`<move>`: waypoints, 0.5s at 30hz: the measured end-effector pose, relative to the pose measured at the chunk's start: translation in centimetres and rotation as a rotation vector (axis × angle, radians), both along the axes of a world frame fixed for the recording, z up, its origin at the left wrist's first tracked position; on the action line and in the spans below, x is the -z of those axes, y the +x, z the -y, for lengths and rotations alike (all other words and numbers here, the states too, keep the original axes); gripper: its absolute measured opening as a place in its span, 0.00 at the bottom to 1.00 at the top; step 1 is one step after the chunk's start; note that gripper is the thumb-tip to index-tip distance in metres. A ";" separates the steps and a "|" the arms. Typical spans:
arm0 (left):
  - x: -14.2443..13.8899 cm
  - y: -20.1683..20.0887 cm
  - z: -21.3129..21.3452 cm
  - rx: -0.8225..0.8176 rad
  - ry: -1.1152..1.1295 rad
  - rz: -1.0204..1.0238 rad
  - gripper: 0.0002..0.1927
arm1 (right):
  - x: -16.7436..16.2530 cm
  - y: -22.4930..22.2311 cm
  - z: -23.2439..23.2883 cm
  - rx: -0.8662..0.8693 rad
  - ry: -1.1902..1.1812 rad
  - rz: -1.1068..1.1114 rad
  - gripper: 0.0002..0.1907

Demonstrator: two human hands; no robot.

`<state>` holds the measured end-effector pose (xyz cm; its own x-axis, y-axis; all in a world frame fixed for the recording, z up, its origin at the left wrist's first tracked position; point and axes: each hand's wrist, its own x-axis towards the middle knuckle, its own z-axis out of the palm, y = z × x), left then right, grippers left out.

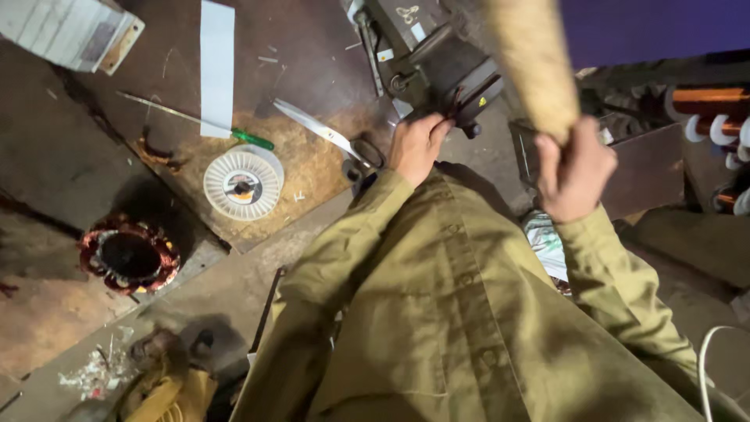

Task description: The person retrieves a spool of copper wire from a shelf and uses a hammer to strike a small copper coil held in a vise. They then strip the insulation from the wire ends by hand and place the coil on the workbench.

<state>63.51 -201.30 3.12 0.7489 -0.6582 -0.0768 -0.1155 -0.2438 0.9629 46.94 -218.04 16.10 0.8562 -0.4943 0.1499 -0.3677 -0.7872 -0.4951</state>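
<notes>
My left hand [416, 145] rests with curled fingers on the lower edge of a dark metal machine [426, 59] at the top centre. My right hand [574, 168] is closed around the lower end of a thick tan wooden handle [531, 62] that rises out of the frame's top. Both arms wear olive-green sleeves, and my shirt fills the lower middle. Scissors [324, 131] lie just left of my left hand.
On the brown bench lie a green-handled screwdriver [195, 121], a white wire spool [243, 184], a white paper strip [216, 66] and a motor stator with copper windings [129, 254]. Copper wire reels [715, 105] stand at the right. A box [74, 31] sits top left.
</notes>
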 end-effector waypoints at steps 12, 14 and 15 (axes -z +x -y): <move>-0.7 0.2 0.0 0.087 0.095 0.184 0.08 | 3.3 -0.6 0.4 0.107 0.043 -0.048 0.12; -0.2 0.3 0.1 0.057 0.007 0.219 0.08 | 3.1 -1.5 -0.1 0.107 0.108 0.183 0.11; 0.1 0.4 0.2 0.044 -0.008 0.148 0.09 | 3.5 -1.4 -0.3 0.046 0.138 0.329 0.12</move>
